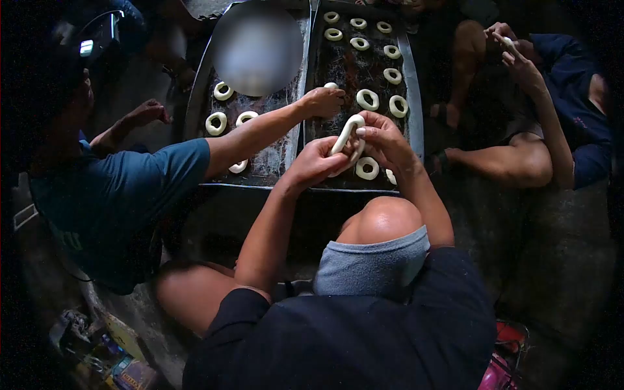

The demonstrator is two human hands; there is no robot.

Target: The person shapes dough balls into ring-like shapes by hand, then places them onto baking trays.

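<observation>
A pale ring of raw dough [346, 135] is held up between my two hands, over the near edge of the right baking tray. My left hand [312, 159] grips the ring's lower left side. Pinching its upper right side is my right hand [388, 142], thumb on the dough. The ring looks stretched into a long oval. Just below and right of it, another dough ring [366, 168] lies on the tray, and a further one is partly hidden behind my right wrist.
Two dark, worn baking trays [354, 71] lie side by side, with several dough rings on them. At left, a co-worker's arm [260, 133] reaches across to the right tray, hand on dough. Another person [552, 110] sits at right, handling dough. A blurred patch hides part of the left tray.
</observation>
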